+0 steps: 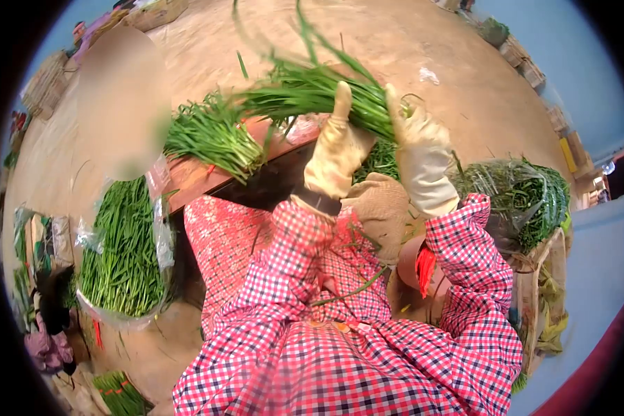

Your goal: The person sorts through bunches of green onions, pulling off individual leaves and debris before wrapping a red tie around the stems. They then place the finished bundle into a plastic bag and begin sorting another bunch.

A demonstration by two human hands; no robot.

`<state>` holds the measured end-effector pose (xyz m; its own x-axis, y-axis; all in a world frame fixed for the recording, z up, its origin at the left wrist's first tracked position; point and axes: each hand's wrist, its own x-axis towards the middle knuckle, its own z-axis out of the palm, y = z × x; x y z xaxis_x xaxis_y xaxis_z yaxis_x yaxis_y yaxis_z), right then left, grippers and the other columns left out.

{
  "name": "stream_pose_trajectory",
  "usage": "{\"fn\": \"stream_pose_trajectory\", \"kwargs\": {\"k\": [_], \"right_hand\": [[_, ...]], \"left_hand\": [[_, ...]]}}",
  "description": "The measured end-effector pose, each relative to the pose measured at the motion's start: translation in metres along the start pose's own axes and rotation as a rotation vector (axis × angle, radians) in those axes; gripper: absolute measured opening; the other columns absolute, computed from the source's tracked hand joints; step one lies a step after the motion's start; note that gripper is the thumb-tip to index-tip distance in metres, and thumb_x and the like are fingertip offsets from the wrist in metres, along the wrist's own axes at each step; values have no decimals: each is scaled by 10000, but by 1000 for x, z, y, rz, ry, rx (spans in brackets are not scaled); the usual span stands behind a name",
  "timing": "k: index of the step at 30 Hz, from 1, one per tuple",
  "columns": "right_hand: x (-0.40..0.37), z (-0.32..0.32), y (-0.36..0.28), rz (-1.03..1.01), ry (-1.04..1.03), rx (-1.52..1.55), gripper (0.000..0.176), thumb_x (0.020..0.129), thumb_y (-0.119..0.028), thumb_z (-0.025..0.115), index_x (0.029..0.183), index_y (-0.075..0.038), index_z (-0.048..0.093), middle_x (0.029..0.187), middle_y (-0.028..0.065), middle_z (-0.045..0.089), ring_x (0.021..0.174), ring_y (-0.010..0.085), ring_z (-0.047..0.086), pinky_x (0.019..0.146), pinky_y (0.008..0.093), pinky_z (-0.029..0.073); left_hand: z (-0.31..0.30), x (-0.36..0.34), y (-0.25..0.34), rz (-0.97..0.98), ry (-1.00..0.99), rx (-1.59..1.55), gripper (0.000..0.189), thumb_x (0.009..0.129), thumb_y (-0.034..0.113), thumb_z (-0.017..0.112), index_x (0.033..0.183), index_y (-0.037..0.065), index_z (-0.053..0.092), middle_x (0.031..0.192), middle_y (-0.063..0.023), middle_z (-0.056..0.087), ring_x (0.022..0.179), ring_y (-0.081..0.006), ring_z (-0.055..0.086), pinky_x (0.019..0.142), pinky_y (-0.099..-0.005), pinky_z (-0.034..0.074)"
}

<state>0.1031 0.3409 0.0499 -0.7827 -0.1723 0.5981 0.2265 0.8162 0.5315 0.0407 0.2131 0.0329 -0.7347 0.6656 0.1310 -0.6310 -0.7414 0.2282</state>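
Note:
My left hand [338,149], in a cream glove, holds the middle of a bunch of long green stalks [305,93], its thumb pointing up in front of them. My right hand [417,139], gloved too, grips the same bunch at its right end, thumb raised. The leafy part reaches out to the left, and a few loose blades stick up above it, blurred. Just left of my left hand, a second bunch [218,135] lies on a reddish wooden bench [204,182], its cut ends towards me. My fingers behind the stalks are mostly hidden.
A plastic-lined heap of green stalks [125,256] stands at left. A bunch with red ties [120,392] lies on the floor at lower left. At right is a plastic-wrapped bundle [516,201] of greens. Red strips [426,269] hang beside my right sleeve.

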Motion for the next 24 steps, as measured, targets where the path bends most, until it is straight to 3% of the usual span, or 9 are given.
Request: {"fn": "stream_pose_trajectory", "kwargs": {"k": [4, 8, 9, 12, 13, 16, 17, 21, 24], "right_hand": [[8, -7, -32, -112, 153, 86, 630, 815, -52, 619, 1413, -135, 439, 701, 36, 489, 545, 168, 476, 437, 332, 383], [7, -9, -43, -119, 99, 224, 640, 812, -15, 623, 1409, -150, 434, 852, 76, 580, 643, 187, 563, 495, 318, 469], [5, -16, -39, -24, -92, 490, 829, 792, 46, 666, 1505, -188, 315, 1089, 111, 627, 835, 257, 659, 679, 316, 565], [-17, -26, -25, 150, -77, 835, 845, 777, -10, 710, 1499, -150, 292, 1166, 129, 635, 933, 272, 669, 716, 324, 558], [-27, -24, -22, 249, -250, 1026, 846, 773, 20, 722, 1497, -98, 301, 1221, 141, 622, 970, 247, 673, 802, 306, 543], [-51, -13, -9, 544, -754, 1770, 697, 834, 39, 659, 1463, -47, 370, 1229, 117, 624, 966, 197, 675, 818, 295, 528], [-55, -9, -7, 559, -819, 1876, 468, 880, 18, 609, 1341, -7, 529, 1117, 81, 665, 943, 150, 674, 791, 273, 514], [-48, -32, 12, 454, -872, 1790, 249, 924, -68, 608, 1153, 11, 665, 985, 70, 709, 913, 128, 673, 733, 241, 498], [-33, -59, 25, 524, -864, 1711, 279, 921, -97, 632, 1182, -1, 652, 1013, 68, 712, 873, 128, 676, 738, 247, 503]], "left_hand": [[-32, -4, 11, 101, 108, -55, 575, 878, 515, 661, 1148, 9, 625, 1145, -135, 660, 1048, -256, 617, 1001, -366, 475], [-34, 2, 23, 231, 154, -62, 248, 909, 221, 633, 1056, 22, 642, 1014, -127, 696, 962, -265, 657, 887, -402, 547], [-32, 5, 27, 282, 195, -4, 214, 902, 189, 628, 1041, 28, 642, 991, -123, 693, 947, -261, 659, 873, -398, 554], [-32, 6, 42, 315, 225, 39, 175, 888, 128, 620, 1030, 29, 644, 965, -124, 686, 926, -263, 663, 868, -403, 564], [-36, 7, 46, 307, 241, 32, 183, 887, 119, 612, 1034, 17, 651, 969, -127, 687, 938, -270, 664, 883, -413, 561], [-39, 1, 49, 312, 273, 86, 215, 887, 138, 619, 1063, 20, 654, 980, -135, 685, 948, -298, 662, 889, -426, 556], [-41, -1, 52, 284, 268, 76, 222, 886, 144, 623, 1070, 23, 652, 984, -136, 685, 949, -301, 661, 888, -429, 555], [-53, -4, 57, 271, 280, 96, 242, 883, 150, 631, 1084, 16, 645, 1002, -132, 682, 962, -290, 660, 875, -443, 557], [-45, -12, 56, 263, 317, 226, 219, 891, 136, 618, 1075, 22, 648, 988, -131, 686, 935, -266, 666, 840, -415, 568]]}}
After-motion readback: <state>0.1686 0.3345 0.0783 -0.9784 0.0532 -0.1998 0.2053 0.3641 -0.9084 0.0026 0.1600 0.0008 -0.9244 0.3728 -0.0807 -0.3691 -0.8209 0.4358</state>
